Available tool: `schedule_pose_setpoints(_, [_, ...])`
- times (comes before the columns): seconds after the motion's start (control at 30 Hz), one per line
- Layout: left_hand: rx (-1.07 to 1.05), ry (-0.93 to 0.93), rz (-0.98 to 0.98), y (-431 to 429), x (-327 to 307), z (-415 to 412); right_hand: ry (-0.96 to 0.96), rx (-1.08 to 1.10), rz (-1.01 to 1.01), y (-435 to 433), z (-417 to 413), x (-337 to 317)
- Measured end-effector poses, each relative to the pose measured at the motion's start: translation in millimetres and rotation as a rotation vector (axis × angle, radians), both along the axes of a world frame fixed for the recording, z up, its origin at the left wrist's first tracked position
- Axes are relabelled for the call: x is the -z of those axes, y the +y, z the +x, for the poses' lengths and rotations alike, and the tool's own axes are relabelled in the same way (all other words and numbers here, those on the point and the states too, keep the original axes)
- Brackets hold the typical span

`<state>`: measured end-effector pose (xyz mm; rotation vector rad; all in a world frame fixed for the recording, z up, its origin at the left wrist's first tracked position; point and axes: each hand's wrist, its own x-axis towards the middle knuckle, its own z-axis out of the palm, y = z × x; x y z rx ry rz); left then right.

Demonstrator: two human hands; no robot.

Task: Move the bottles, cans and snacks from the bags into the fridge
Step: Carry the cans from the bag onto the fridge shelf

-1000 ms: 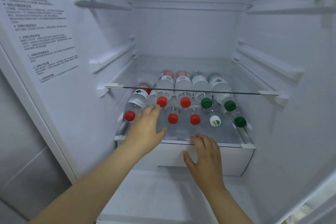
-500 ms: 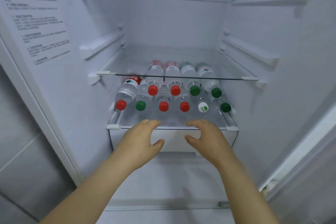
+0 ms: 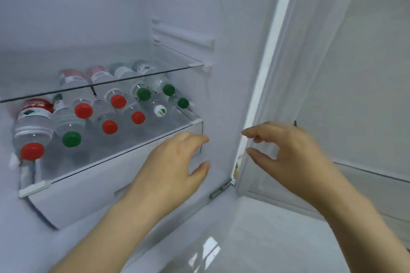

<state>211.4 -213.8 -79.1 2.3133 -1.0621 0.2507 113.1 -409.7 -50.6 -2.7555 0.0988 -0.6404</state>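
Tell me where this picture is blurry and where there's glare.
Head view: the left hand and right hand are softly motion-blurred; the clear plastic bottles with red and green caps read sharper, though hazy behind the glass shelf; a bright glare patch sits on the glossy white surface below.

Glossy pale floor [image 3: 268,241], soft light.
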Motion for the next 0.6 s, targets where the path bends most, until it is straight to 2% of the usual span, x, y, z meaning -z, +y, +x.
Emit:
schedule_pose_setpoints(0.13, [0.195, 0.014, -0.049, -37, -8, -25, -0.099, 0.164, -0.015, -14, -65, -8])
schedule_pose_setpoints(0.3, [0.432, -0.023, -0.103, -91, -28, -74, -0.128, 0.440, -0.044, -44, -148, -11])
schedule_pose_setpoints(0.6, [0.820, -0.055, -0.070, -200, -42, -203, -0.066, 0.869, -0.029, -76, -321, -13])
